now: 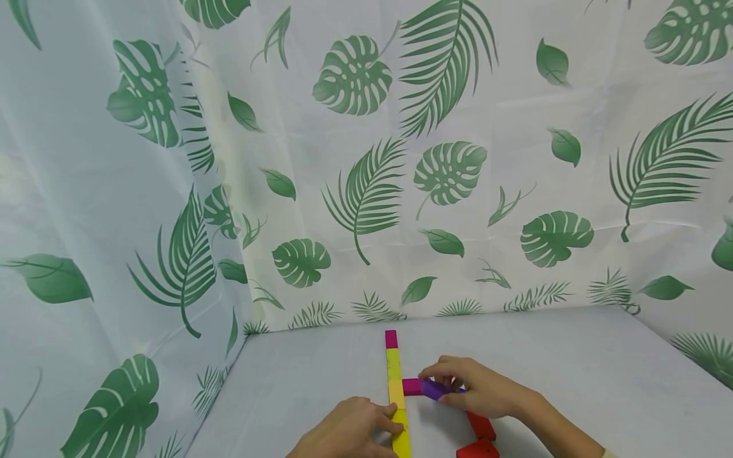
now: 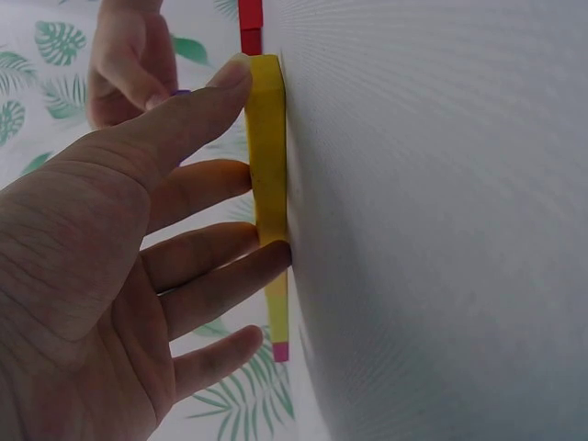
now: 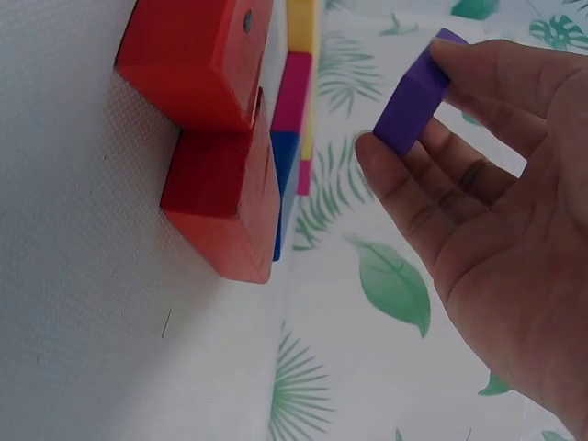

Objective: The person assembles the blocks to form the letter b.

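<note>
My left hand [image 1: 349, 427] rests against a straight row of yellow blocks [image 1: 394, 366], its fingertips along the row's side and its thumb at the near end in the left wrist view. A magenta block [image 1: 391, 339] caps the far end. Between thumb and fingertips my right hand [image 1: 489, 386] pinches a purple block [image 3: 415, 96], held tilted above the laid blocks. Under it, a second magenta block [image 1: 410, 387] juts sideways from the yellow row. In the right wrist view a blue block [image 3: 285, 158] adjoins that magenta one, partly hidden behind red blocks [image 3: 225, 197].
On the right side the red blocks bend toward the front, the nearest red block [image 1: 478, 450] lying at an angle. A pale cloth-covered table [image 1: 561, 356] carries everything. White curtains [image 1: 504, 127] with green leaf prints stand behind and at both sides.
</note>
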Motion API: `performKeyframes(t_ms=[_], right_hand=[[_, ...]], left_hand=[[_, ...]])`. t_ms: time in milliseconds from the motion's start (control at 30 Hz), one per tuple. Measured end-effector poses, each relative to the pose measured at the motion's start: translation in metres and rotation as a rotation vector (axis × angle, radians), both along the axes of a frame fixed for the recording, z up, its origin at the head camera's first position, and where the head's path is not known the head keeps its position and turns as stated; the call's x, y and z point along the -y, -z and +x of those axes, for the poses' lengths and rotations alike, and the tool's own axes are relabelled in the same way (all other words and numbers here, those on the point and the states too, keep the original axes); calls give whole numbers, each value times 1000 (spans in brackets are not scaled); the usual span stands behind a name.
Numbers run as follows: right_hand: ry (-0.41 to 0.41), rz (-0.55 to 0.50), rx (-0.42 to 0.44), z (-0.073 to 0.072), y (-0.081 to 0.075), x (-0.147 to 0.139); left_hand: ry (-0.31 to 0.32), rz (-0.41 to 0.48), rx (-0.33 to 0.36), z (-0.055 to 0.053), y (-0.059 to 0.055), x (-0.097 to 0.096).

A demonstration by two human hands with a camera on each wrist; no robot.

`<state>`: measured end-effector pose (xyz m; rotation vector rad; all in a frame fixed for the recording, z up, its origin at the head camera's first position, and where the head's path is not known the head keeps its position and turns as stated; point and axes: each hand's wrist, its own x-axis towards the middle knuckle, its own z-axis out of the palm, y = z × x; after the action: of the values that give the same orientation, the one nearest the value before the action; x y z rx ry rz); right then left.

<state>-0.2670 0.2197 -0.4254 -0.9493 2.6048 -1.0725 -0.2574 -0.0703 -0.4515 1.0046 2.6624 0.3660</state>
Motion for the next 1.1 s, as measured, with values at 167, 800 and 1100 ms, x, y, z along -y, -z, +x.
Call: performKeyframes(t_ms=[167, 800, 1100], right_hand=[[-24, 4, 17, 1, -1, 1], [-103, 15, 81, 6, -1, 7], [-120, 8, 131, 9, 4, 11]], left_hand=[[7, 2, -6, -1, 1, 1], [15, 30, 4, 0, -1, 2], [28, 31, 4, 0, 0, 3]])
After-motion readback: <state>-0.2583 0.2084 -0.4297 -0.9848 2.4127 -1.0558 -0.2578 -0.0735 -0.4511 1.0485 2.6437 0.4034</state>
